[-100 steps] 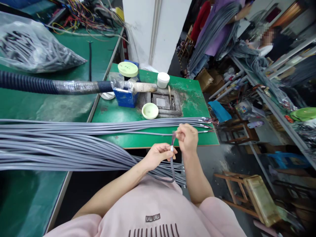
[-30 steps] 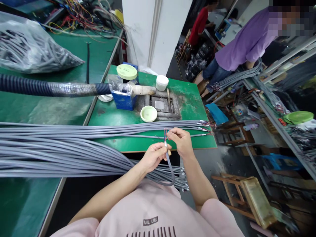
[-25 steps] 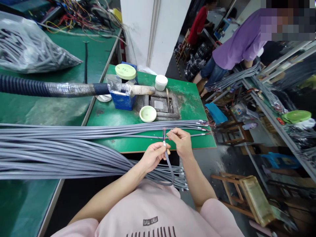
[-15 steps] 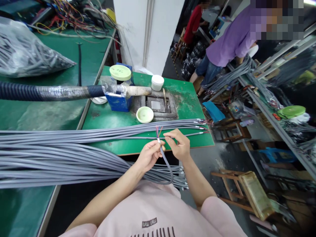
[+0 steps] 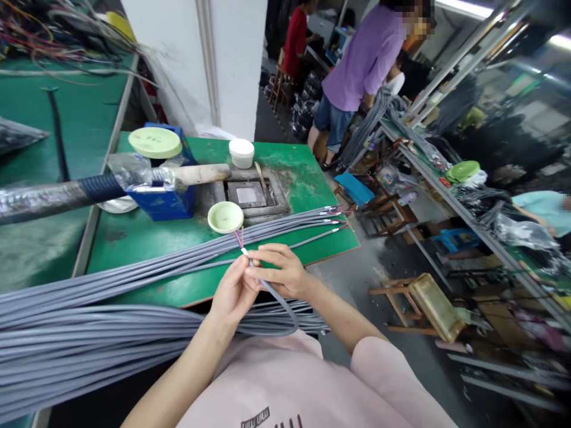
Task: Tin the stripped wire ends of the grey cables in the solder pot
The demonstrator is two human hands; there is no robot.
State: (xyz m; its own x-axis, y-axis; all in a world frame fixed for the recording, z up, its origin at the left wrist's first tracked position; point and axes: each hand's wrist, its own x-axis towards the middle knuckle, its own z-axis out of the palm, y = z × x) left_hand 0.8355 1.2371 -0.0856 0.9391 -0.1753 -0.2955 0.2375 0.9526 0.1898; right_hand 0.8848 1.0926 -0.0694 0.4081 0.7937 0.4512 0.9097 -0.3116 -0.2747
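Observation:
A grey cable point(image 5: 285, 304) is held close to its end by both hands, in front of my chest. Thin red and purple wires point(image 5: 239, 238) fan out of its white-wrapped end, pointing up and away from me. My left hand point(image 5: 234, 286) pinches the cable just below the white part. From the other side, my right hand point(image 5: 282, 270) closes its fingers on the same stretch. The cable's free part loops down and back to the left. Just beyond the hands lies a bundle of grey cables point(image 5: 178, 261), wire ends to the right.
A pale green dish point(image 5: 225, 217) stands near a solder pot point(image 5: 250, 195) set in the green table point(image 5: 307, 172). Behind are a white tub point(image 5: 241, 153) and a blue box point(image 5: 167, 202) with a hose nozzle point(image 5: 203, 173). More grey cables point(image 5: 89, 339) lie at left. Other people stand farther off.
My right hand has come down from beside the wires onto the cable, joining my left hand. The view has swung to the right, so the table appears farther left.

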